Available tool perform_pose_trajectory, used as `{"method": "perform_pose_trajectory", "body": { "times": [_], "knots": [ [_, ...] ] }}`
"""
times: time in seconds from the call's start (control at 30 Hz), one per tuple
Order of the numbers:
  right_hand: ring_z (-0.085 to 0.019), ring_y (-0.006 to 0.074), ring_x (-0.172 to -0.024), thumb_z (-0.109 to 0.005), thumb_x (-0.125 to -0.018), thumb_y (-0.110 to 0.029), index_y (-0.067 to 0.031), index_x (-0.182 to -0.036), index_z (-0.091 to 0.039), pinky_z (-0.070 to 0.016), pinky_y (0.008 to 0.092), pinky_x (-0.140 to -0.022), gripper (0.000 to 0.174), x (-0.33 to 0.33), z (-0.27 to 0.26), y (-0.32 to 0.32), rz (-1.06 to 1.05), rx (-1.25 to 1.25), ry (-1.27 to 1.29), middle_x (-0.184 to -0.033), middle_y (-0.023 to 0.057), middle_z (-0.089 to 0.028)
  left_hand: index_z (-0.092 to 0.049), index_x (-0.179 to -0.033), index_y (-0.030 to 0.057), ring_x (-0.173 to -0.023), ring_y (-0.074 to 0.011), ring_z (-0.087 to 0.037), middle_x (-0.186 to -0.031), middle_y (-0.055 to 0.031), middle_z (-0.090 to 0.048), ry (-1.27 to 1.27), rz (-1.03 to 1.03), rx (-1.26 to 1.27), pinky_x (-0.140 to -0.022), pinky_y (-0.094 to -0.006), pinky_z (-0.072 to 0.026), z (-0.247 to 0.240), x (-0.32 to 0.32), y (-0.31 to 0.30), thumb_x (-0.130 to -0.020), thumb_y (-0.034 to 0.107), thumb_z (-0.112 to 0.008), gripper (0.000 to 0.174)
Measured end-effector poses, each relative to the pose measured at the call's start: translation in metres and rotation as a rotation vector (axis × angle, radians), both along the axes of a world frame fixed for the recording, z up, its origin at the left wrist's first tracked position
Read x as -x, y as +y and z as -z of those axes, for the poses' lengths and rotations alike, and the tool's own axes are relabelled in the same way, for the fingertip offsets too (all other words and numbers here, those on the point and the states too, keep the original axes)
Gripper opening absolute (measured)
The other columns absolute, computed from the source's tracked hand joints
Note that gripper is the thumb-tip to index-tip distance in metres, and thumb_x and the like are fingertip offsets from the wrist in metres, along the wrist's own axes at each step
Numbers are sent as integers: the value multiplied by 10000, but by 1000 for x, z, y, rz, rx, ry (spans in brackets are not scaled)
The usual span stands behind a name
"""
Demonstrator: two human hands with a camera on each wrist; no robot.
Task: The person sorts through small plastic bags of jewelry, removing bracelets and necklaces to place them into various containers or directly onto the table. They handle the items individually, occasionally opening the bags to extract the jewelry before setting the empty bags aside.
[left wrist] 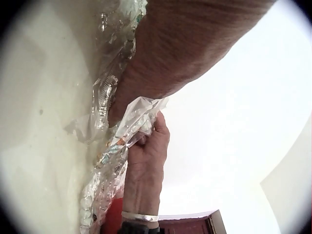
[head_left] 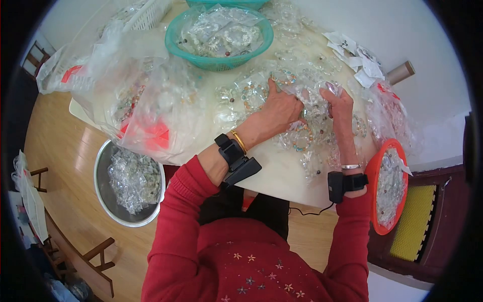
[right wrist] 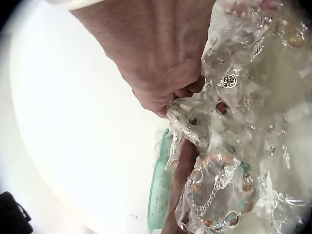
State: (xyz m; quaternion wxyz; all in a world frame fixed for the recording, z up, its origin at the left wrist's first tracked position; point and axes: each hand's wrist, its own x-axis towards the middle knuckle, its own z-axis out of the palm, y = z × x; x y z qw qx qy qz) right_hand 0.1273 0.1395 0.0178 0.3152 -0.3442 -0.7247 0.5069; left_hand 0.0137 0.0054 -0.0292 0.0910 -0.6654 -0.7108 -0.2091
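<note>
Small clear plastic bags with beaded bracelets [head_left: 302, 138] are spread over the tabletop around both hands. My right hand [head_left: 341, 103] grips a bunch of these bags [right wrist: 187, 119] with curled fingers, raised at the pile's right side. The left hand [head_left: 282, 111] reaches palm down into the pile, one finger stretched toward a bagged bracelet of orange and turquoise beads [head_left: 284, 78]. Its other fingertips are hidden among the bags, so I cannot tell whether they hold one. In the right wrist view, another bagged bracelet [right wrist: 222, 190] with silver charms lies just below the gripped bunch.
A green basin [head_left: 219, 63] of bagged jewelry stands at the back. Large plastic sacks [head_left: 156, 100] cover the table's left side. A metal bowl [head_left: 103, 196] sits lower left, a red basin [head_left: 375, 196] lower right. White cards [head_left: 365, 60] and a cardboard tube [head_left: 401, 73] lie by the wall.
</note>
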Motion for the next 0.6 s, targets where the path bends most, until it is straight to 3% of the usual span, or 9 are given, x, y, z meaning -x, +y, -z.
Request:
{"method": "perform_pose_trajectory", "body": {
  "times": [0.23, 0.33, 0.47, 0.6],
  "knots": [
    [-339, 11, -436, -676, -750, -181, -48, -950, -631, -217, 197, -398, 244, 3, 3, 7, -12, -4, -46, -602, -76, -501, -537, -1086, -34, -927, -325, -574, -856, -143, -615, -14, 15, -13, -852, -740, -241, -9, -1, -6, -790, 404, -602, 532],
    [-462, 48, -574, -680, -723, -145, -27, -895, -645, -363, 209, -515, 211, 5, 15, 20, -38, -32, 39, -698, -32, -572, -539, -1080, -38, -940, -328, -568, -871, -148, -610, -50, 23, 27, -854, -742, -238, -11, -2, -5, -792, 411, -597, 537],
    [-495, 63, -642, -675, -721, -134, -14, -908, -641, -396, 214, -587, 225, 4, 14, 18, -69, -138, 25, -719, -14, -585, -532, -1078, -40, -984, -328, -548, -909, -158, -600, -66, -8, 136, -858, -743, -234, -12, -2, -2, -795, 421, -589, 544],
    [-482, 62, -570, -673, -729, -139, -12, -903, -637, -375, 224, -500, 218, 2, 10, 10, -47, -94, 53, -692, -11, -571, -519, -1091, -42, -967, -331, -556, -908, -160, -599, -80, 6, 188, -862, -742, -231, -12, -1, -3, -797, 431, -582, 560]
  ]
}}
